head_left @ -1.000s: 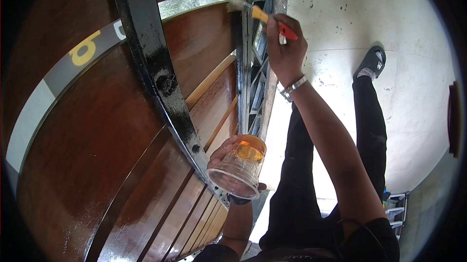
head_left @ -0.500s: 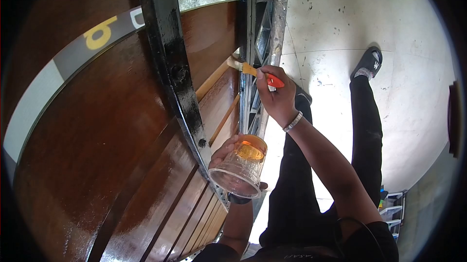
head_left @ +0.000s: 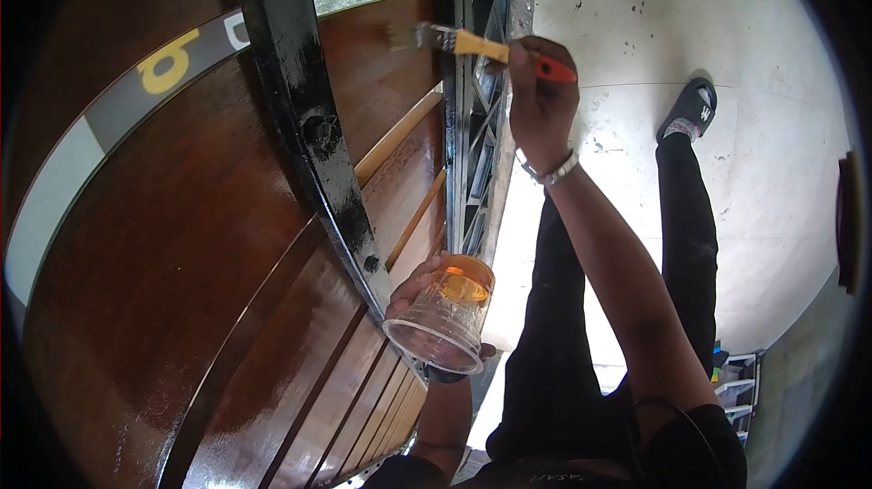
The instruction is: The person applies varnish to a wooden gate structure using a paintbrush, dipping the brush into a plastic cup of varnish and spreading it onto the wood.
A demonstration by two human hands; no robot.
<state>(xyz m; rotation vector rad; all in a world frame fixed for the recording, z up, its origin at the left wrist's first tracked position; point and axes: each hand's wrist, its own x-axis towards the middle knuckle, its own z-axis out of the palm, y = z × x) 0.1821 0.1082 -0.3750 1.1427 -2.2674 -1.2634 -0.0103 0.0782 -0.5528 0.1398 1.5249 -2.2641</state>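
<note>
A flat paintbrush (head_left: 480, 45) with a yellow and red handle is pinched in my right hand (head_left: 542, 98). Its bristles, smeared by motion, point left and overlap a glossy brown wooden panel (head_left: 377, 71) behind the black metal post. Lower down, my left hand (head_left: 413, 287) wraps round a clear plastic cup (head_left: 440, 316), its fingers partly hidden behind it. Amber liquid (head_left: 465, 287) shows inside the cup near its base, and the cup's wide rim faces me.
A black metal post (head_left: 304, 108) crosses in front of the panels. Beside it runs a dark lattice frame (head_left: 481, 126). A grey strip with a yellow letter (head_left: 165, 67) curves across the wood. Pale floor (head_left: 618, 26) lies right, with a sandaled foot (head_left: 688, 112) and a storage rack (head_left: 738, 394).
My right hand has moved up and slightly right with the paintbrush, whose bristles now overlap a higher part of the panel. My left hand and the cup have barely shifted.
</note>
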